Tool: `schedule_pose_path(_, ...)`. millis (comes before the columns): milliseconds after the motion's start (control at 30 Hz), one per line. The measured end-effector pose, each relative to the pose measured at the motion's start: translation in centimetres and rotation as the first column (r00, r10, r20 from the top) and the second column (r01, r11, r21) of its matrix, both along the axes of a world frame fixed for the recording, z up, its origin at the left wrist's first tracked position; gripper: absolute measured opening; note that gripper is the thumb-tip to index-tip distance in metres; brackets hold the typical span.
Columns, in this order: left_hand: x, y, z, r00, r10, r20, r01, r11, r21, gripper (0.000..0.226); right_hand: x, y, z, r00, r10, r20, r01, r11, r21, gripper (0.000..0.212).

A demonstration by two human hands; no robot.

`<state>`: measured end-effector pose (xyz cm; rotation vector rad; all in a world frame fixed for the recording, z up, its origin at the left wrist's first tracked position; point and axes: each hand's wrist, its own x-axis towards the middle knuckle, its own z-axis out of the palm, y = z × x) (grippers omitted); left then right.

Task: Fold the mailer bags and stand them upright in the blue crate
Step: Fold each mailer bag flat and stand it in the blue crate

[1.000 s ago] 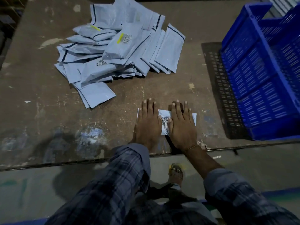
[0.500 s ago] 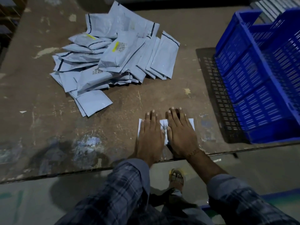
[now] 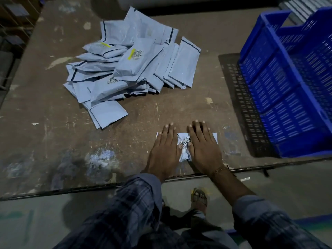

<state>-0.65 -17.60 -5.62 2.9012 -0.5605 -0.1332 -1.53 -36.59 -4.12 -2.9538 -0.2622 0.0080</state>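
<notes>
Pressing flat: my left hand (image 3: 166,150) and right hand (image 3: 203,150), fingers straight, stay on the folded mailer bag (image 3: 184,147) at the table (image 3: 53,141) edge | no change bar a slight shift | crease setting; blue crate (image 3: 287,90) still waits.

The person wears a long-sleeved shirt in a dark blue and grey plaid; the left sleeve (image 3: 125,211), at lower centre of the frame, reaches the wrist, while the right sleeve (image 3: 269,221), at lower right, ends partway up the forearm. A thin chain bracelet (image 3: 219,170) encircles the right wrist. A sandal (image 3: 199,196) covers the one foot visible at bottom centre.
</notes>
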Motion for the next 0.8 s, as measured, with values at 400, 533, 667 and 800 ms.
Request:
schedule_pose_path(400, 0.2, 0.1, 0.3, 0.999, -0.036, -0.013, 0.036, 0.999, 0.039, 0.066, -1.0, -0.6, -0.2, 0.997, 0.078, 0.007, -0.078, 0.997, -0.022, 0.057)
schedule_pose_path(533, 0.7, 1.4, 0.7, 0.995, 0.089, -0.041, -0.088, 0.996, 0.013, 0.071, -1.4, -0.4, -0.1, 1.000, 0.023, -0.013, -0.024, 1.000, -0.018, 0.058)
schedule_pose_path(667, 0.4, 2.6, 1.2, 0.990, 0.111, -0.087, -0.114, 0.993, -0.021, 0.080, -1.5, -1.7, 1.2, 0.997, 0.070, -0.044, -0.072, 0.996, -0.043, 0.066)
schedule_pose_path(800, -0.4, 3.9, 1.9, 0.992, 0.103, -0.069, -0.117, 0.962, -0.246, 0.061, -1.3, -3.2, 3.6, 0.995, 0.057, -0.076, -0.057, 0.998, 0.003, 0.089)
